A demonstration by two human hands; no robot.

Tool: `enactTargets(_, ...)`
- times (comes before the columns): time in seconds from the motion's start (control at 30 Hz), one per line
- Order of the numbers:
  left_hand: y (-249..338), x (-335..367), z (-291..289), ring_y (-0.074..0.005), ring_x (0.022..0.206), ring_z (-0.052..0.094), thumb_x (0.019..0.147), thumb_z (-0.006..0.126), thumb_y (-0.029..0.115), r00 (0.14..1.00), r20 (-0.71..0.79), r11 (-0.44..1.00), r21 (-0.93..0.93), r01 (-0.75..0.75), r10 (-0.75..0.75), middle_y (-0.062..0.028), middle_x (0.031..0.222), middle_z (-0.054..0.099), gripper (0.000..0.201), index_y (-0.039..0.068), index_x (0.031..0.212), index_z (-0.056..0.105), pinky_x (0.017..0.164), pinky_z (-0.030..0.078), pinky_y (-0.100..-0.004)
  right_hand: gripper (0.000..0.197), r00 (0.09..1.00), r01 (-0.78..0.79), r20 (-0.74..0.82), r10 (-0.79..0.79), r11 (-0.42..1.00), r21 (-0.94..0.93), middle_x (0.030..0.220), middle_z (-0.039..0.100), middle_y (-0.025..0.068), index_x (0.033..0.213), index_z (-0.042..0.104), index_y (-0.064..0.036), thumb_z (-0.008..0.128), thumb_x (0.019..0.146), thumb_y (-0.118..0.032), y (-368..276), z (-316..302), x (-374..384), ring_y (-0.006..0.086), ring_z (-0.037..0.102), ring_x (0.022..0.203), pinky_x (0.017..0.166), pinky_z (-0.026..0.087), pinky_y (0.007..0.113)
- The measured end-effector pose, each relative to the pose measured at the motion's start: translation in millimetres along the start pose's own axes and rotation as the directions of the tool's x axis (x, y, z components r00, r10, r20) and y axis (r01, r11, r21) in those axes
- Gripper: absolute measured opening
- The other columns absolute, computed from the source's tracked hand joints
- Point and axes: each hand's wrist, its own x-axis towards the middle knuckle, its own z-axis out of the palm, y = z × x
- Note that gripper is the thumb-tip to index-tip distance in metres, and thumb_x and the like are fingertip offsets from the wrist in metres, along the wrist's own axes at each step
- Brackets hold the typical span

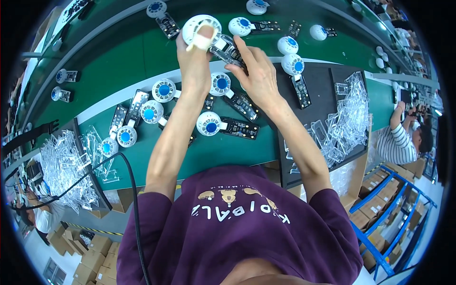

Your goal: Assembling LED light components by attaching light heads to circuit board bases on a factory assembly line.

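Note:
Over the near edge of the green belt, my left hand [194, 69] is closed around a white round housing [191, 28]. A pale cover sits on its thumb, which presses on the housing's face. Joined to the housing's right side is a dark circuit board [228, 51] with a clear plastic piece on it. My right hand [259, 76] grips that board between thumb and fingers; some fingertips are hidden. Below my wrists lie similar white housings with blue discs and boards, among them one housing [209, 123] between my forearms and another [220, 84] just above it.
Clear plastic frames are heaped in a black tray [297, 128] at right and another pile [66, 166] at left. More units lie along the green belt [118, 61]. A black cable [135, 204] hangs at my left. Another person [401, 137] works at far right.

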Motion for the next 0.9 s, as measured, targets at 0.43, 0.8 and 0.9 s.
enactTargets(0.43, -5, -58, 35, -0.0184, 0.095, 0.058, 0.084, 0.062, 0.024, 0.984, 0.178, 1.0, 0.004, -0.019, 0.018, -0.0123, 0.1, 0.062, 0.041, -0.002, 0.113, 0.049, 0.084, 0.044, -0.0299, 0.043, 0.7, -0.498, -0.023, 0.713, 0.512, 0.7, 0.072, 0.059, 0.0134, 0.088, 0.06, 0.0027, 0.037, 0.094, -0.032, 13, 2, -13, 0.0191, 0.056, 0.067, 0.063, 0.043, 0.033)
enactTargets(0.8, -8, 113, -49, -0.022, 0.086, 0.062, 0.076, 0.07, 0.032, 0.984, -0.073, 0.887, 0.427, 0.179, -0.164, -0.0156, 0.095, 0.062, 0.046, -0.001, 0.105, 0.056, 0.077, 0.049, -0.0356, 0.031, 0.944, -0.323, -0.104, 0.314, 0.942, -0.087, 0.094, 0.057, 0.0183, 0.105, 0.054, 0.0028, 0.054, 0.085, -0.021, 96, -87, -46, 0.0289, 0.057, 0.082, 0.072, 0.045, 0.037)
enactTargets(0.9, -14, 163, -92, -0.0262, 0.097, 0.058, 0.072, 0.07, 0.048, 0.964, -0.228, 0.714, 0.652, 0.254, -0.135, -0.0164, 0.101, 0.058, 0.063, 0.0, 0.11, 0.052, 0.083, 0.045, -0.0427, 0.043, 0.965, -0.259, -0.024, 0.261, 0.936, -0.239, 0.104, 0.054, 0.0187, 0.116, 0.048, 0.0011, 0.061, 0.08, -0.018, 131, -76, -89, 0.0319, 0.055, 0.091, 0.077, 0.045, 0.037)
